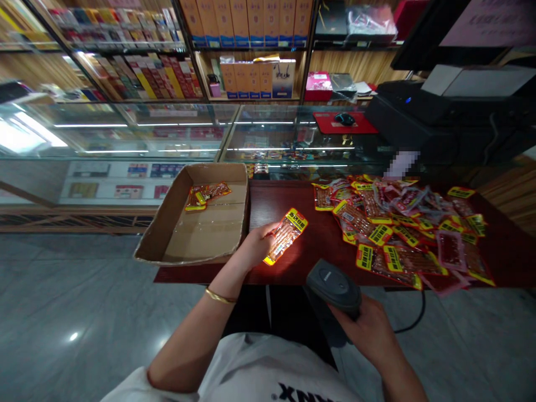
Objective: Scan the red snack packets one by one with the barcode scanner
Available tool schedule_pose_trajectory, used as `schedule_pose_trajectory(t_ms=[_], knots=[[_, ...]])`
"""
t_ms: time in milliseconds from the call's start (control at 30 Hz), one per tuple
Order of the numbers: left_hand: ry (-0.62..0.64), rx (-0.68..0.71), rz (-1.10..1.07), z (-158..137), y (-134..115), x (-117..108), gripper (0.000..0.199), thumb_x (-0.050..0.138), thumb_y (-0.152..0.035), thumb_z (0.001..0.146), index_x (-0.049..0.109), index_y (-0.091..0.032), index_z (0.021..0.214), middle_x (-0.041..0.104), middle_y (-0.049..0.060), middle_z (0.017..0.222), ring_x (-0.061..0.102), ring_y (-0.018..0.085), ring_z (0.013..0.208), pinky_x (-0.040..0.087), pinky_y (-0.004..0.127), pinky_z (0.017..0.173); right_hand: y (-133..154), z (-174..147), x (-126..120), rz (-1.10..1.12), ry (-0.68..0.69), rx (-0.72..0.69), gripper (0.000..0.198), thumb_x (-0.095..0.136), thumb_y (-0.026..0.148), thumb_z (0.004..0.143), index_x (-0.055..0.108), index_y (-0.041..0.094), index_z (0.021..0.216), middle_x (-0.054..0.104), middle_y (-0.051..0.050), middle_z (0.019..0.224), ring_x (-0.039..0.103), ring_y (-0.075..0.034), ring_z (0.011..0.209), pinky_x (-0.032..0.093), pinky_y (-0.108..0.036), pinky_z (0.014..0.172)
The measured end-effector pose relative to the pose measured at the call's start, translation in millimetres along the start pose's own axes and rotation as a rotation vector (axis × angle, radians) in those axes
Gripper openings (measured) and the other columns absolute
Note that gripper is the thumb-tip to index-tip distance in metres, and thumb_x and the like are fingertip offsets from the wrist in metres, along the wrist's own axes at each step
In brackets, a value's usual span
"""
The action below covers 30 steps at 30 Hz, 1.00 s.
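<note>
My left hand (258, 245) grips the lower left edge of a snack packet (288, 234), red and yellow with a clear front over brown sticks. In my right hand (371, 324) is a black barcode scanner (334, 285), its head turned toward the packet. Bright light falls on the packet and the tabletop beside it. An open cardboard box (196, 240) stands to the left of my left hand, with a few similar packets (206, 195) lying at its far end. To the right, a loose heap of such packets (389, 229) is spread over the table, mixed with some clear pink-edged ones (451, 249).
The dark red table (268, 198) meets a glass display counter (234, 134). On the counter are a mouse (344, 119) on a red pad and a black machine (452, 117). A cable (419, 318) hangs at the right front. Stocked shelves (251, 47) line the back.
</note>
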<state>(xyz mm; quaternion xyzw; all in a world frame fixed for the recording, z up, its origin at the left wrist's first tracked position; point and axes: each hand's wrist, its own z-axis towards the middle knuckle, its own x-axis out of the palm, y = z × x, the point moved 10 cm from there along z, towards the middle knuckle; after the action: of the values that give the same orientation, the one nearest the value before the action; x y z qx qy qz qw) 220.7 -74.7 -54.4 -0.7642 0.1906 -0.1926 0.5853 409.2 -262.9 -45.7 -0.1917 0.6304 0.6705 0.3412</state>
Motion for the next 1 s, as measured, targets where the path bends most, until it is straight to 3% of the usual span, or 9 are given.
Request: schedule_pose_trajectory(t_ms=[200,367,500,600,700,867,1000], knots=[[-0.087,-0.040,0.013,1.6,2.9,-8.4,0.046,0.068,-0.023,0.081,0.073,-0.014,0.125,0.079,0.009,0.114,0.072,0.021,0.093,0.054,0.030,0.082,-1.5,-2.9,0.4,0.022,-0.006,0.017,0.030,0.065,0.037,0.090,0.080,0.019,0.108,0.085,-0.010,0.100,0.082,-0.030,0.090,0.066,-0.036,0.080],[-0.122,-0.086,-0.075,6.5,10.7,-5.1,0.054,0.076,-0.034,0.079,0.069,-0.015,0.129,0.080,0.010,0.109,0.074,0.021,0.086,0.055,0.029,0.074,2.8,-1.4,-4.6,0.077,-0.029,0.037,0.029,0.064,0.032,0.089,0.080,0.020,0.109,0.084,-0.008,0.097,0.081,-0.028,0.087,0.065,-0.034,0.082],[-0.126,-0.093,-0.166,30.6,21.0,12.6,0.054,0.081,-0.031,0.074,0.070,-0.015,0.124,0.080,0.010,0.105,0.074,0.021,0.082,0.055,0.028,0.073,-2.2,-4.7,-12.8,0.109,-0.071,0.074,0.026,0.065,0.032,0.088,0.080,0.021,0.107,0.084,-0.008,0.096,0.080,-0.028,0.086,0.063,-0.036,0.084],[-0.104,-0.055,-0.201,61.4,11.8,37.5,0.056,0.079,-0.017,0.067,0.070,-0.016,0.123,0.081,0.008,0.099,0.073,0.020,0.078,0.055,0.028,0.071,-12.6,-12.4,-17.6,0.119,-0.087,0.124,0.021,0.066,0.033,0.087,0.080,0.021,0.098,0.084,-0.007,0.092,0.080,-0.027,0.083,0.063,-0.034,0.079],[-0.063,0.028,-0.243,100.4,-20.9,70.2,0.050,0.073,-0.007,0.066,0.073,-0.015,0.115,0.080,0.006,0.094,0.071,0.017,0.074,0.054,0.026,0.072,-23.3,-20.7,-21.3,0.138,-0.085,0.175,0.019,0.067,0.032,0.086,0.080,0.020,0.095,0.084,-0.007,0.090,0.079,-0.026,0.080,0.062,-0.033,0.075],[0.146,0.049,-0.364,166.2,-81.1,152.4,0.032,0.066,-0.009,0.072,0.075,-0.011,0.102,0.078,0.009,0.088,0.070,0.017,0.074,0.056,0.030,0.079,-35.4,-29.5,-29.0,0.129,-0.109,0.240,0.023,0.067,0.034,0.086,0.080,0.019,0.096,0.083,-0.008,0.086,0.077,-0.027,0.075,0.062,-0.034,0.075],[0.184,0.043,-0.232,196.6,-98.4,199.8,0.020,0.067,-0.013,0.077,0.073,-0.011,0.096,0.075,0.009,0.083,0.071,0.018,0.078,0.057,0.031,0.081,-39.1,-33.1,-31.4,0.127,-0.145,0.256,0.023,0.067,0.035,0.085,0.080,0.018,0.094,0.082,-0.007,0.081,0.075,-0.026,0.071,0.061,-0.032,0.069]])
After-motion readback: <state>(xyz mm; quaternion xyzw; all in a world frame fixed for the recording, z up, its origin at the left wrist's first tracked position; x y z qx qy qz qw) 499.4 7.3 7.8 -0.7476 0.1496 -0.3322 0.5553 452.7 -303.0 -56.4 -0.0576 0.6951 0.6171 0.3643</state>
